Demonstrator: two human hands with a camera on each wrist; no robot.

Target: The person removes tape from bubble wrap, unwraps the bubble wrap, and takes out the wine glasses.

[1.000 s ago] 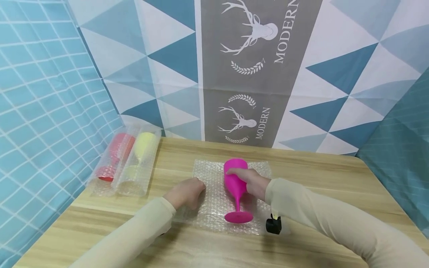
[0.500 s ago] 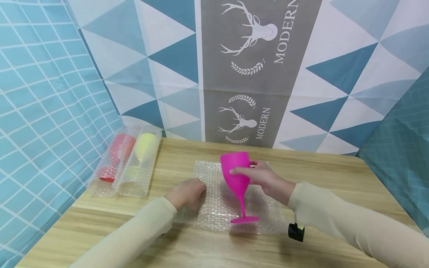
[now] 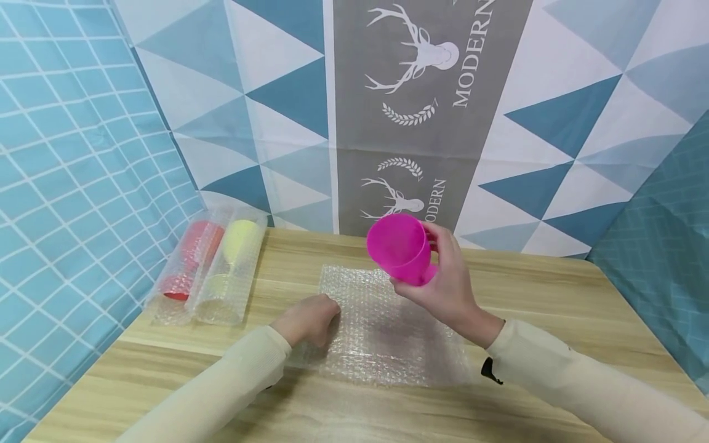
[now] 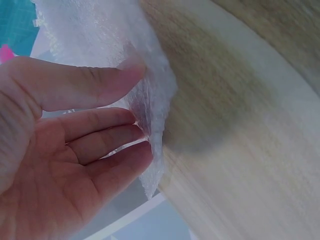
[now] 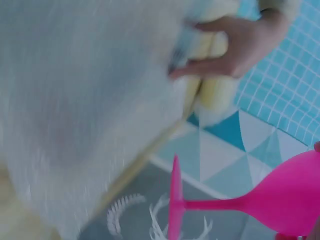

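Note:
A bright pink goblet (image 3: 396, 243) is raised over the bubble wrap (image 3: 382, 344), tilted so its mouth faces the head camera. My right hand (image 3: 451, 286) grips it round the bowl; the right wrist view shows its stem and foot (image 5: 176, 200) sticking out from the bowl. At the left edge of the wrap, my left hand (image 3: 310, 317) pinches the sheet. In the left wrist view the thumb (image 4: 90, 85) lies over the wrap's edge (image 4: 162, 95), and several fingertips meet it from the other side.
Two bubble-wrapped goblets lie side by side at the back left of the wooden table (image 3: 532, 295), one red (image 3: 202, 246) and one yellow (image 3: 240, 240). Patterned cloth (image 3: 293, 117) hangs behind the table, with a blue grid cloth (image 3: 72, 184) along the left.
My right hand has lifted the pink goblet off the bubble wrap and tipped its mouth toward the head camera. My left hand has stayed at the wrap's left edge.

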